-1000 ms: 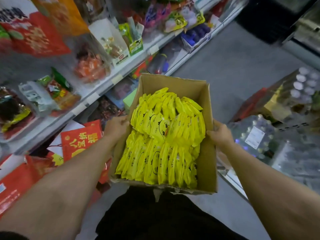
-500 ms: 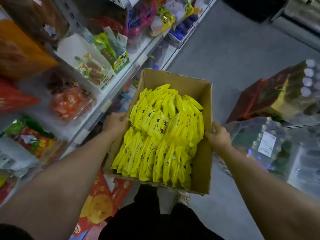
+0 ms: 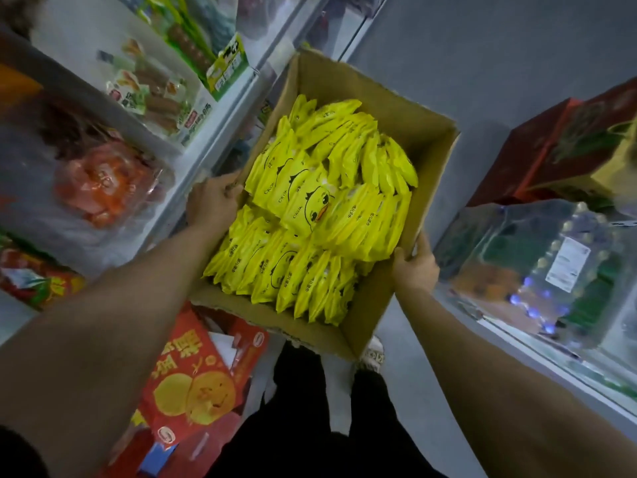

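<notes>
The cardboard box [image 3: 424, 132] is at frame centre. Its underside is hidden, and yellow packets [image 3: 320, 215] cover its floor. The packet print is mostly too blurred to read. The left hand [image 3: 212, 201] grips the box rim at 9 o'clock, fingers curled over the edge. The right hand [image 3: 415, 267] grips the rim at 4 o'clock, thumb over the edge, fingers mostly hidden behind the wall. A red carton [image 3: 200, 381] lies at 7 o'clock. A wrapped bottle pack [image 3: 551, 263] at 3 o'clock is cut off by the frame edge.

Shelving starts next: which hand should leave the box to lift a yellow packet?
Probably left: the left hand grips the cardboard box wall on the shelf side, fingers over the rim beside the yellow packets; the right hand holds the far wall.
</notes>
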Tool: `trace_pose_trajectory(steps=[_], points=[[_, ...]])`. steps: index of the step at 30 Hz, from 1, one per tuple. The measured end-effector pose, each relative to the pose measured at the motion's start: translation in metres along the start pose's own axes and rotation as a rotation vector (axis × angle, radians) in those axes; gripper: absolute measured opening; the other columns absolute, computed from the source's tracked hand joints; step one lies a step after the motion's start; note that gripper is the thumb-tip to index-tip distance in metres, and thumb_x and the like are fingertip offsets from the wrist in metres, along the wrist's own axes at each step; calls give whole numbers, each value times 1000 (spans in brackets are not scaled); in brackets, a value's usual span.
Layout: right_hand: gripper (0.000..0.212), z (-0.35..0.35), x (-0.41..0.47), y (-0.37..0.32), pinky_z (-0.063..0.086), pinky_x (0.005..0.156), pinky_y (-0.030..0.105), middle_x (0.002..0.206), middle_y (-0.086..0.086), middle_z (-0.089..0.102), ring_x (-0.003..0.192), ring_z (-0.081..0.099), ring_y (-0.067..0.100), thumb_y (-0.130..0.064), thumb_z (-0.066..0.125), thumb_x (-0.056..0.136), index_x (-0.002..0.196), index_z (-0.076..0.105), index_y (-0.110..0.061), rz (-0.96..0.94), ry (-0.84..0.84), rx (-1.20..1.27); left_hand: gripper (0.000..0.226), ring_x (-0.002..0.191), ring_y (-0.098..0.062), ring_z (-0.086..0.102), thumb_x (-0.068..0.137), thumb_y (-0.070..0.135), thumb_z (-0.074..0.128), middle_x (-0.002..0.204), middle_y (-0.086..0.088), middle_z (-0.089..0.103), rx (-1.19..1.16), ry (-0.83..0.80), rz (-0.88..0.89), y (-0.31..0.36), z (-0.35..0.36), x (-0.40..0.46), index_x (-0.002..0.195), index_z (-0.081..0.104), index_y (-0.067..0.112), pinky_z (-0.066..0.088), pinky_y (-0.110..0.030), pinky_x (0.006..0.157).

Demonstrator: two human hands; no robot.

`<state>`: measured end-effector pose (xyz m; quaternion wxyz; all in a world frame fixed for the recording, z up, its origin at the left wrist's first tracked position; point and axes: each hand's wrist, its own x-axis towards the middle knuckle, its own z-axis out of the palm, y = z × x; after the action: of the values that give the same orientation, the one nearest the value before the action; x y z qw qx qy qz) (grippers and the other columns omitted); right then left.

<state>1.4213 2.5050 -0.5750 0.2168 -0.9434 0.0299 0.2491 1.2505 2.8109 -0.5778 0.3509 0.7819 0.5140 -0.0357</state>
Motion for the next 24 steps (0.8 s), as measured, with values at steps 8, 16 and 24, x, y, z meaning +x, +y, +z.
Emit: trace_pose_trajectory(steps=[8,16,24], points=[[66,-2,-8,-3,58,71,45,75,10,66,71,66,31,-21,60,90,149,35,-39,-9,-31,9,38,107,-37,62,94,28,57,119,-15,67,4,30,31,0,5,-6,130,57,41,49,-39,87],[45,-36,2,-28,58,82,50,101,15,70,84,70,34,-32,71,86,125,55,-17,34,-312,-45,41,117,-29,59,92,33,57,127,-9,65,-125,12,-13,8,-18,-26,133,58,29,47,-41,99],[25,-69,24,-86,61,67,41,79,16,67,70,70,31,-28,69,87,78,58,-8,-66,-486,-363,43,107,-24,65,87,46,62,117,-7,70,-289,-49,-51,27,-40,-56,124,65,25,52,-43,94]])
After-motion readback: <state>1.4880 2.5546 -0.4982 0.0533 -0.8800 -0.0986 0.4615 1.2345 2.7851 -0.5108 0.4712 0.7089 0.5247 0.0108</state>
